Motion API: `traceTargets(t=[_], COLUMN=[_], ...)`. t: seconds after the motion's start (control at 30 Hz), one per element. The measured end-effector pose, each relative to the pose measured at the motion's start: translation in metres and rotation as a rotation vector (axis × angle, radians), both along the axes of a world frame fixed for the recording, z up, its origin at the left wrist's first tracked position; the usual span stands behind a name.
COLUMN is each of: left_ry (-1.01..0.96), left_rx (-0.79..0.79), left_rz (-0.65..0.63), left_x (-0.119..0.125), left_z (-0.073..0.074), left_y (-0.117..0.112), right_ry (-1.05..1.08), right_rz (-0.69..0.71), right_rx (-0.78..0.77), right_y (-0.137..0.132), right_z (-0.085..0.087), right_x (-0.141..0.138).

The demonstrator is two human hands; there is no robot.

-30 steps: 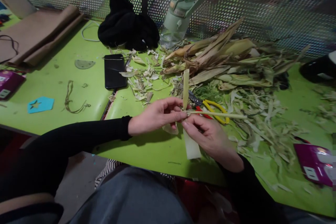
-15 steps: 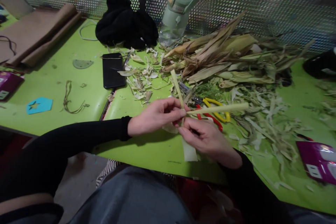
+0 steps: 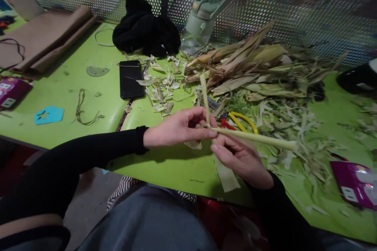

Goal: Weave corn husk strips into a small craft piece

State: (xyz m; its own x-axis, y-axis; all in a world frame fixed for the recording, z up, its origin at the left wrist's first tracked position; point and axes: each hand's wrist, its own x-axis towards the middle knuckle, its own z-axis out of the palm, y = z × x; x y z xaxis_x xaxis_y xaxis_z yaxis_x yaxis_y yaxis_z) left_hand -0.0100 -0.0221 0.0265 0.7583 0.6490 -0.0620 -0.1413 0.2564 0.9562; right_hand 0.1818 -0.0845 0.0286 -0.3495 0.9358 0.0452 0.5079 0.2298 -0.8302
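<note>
Both hands meet over the green table (image 3: 73,98) and pinch crossed strips of pale corn husk. My left hand (image 3: 179,127) is closed on the crossing point of the strips. One strip (image 3: 204,96) stands up and away from the fingers. A second strip (image 3: 259,138) runs out to the right. My right hand (image 3: 240,159) is closed beneath the crossing, and a wider husk strip (image 3: 226,174) hangs down from it toward the table edge. Just behind the hands lie scissors (image 3: 240,121) with yellow and red handles.
A pile of dried corn husks (image 3: 250,66) and several trimmed scraps (image 3: 294,133) cover the right side. A black phone (image 3: 131,79), black cloth (image 3: 147,33), a green bottle (image 3: 206,15), brown paper (image 3: 41,39), a blue cut-out (image 3: 48,115) and purple packets (image 3: 353,182) lie around.
The strip pointing right has swung down and now reaches farther right. The hanging wide strip has tilted rightward. Both hands kept their pinch at the crossing, the right one sliding slightly lower.
</note>
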Motion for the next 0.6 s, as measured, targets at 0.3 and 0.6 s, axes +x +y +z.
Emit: traceTargets(t=[0.3,0.6], left_ry=[0.042,0.108], left_rx=[-0.022,0.005], left_rz=[-0.051,-0.026], left_x=[-0.001,-0.004], left_z=[0.002,0.009], left_y=[0.002,0.011], right_ry=[0.076,0.106], right_rz=[0.027,0.047], right_rx=[-0.138,-0.153], right_y=[0.005,0.011], right_z=[0.003,0.0], right_x=[0.012,0.023])
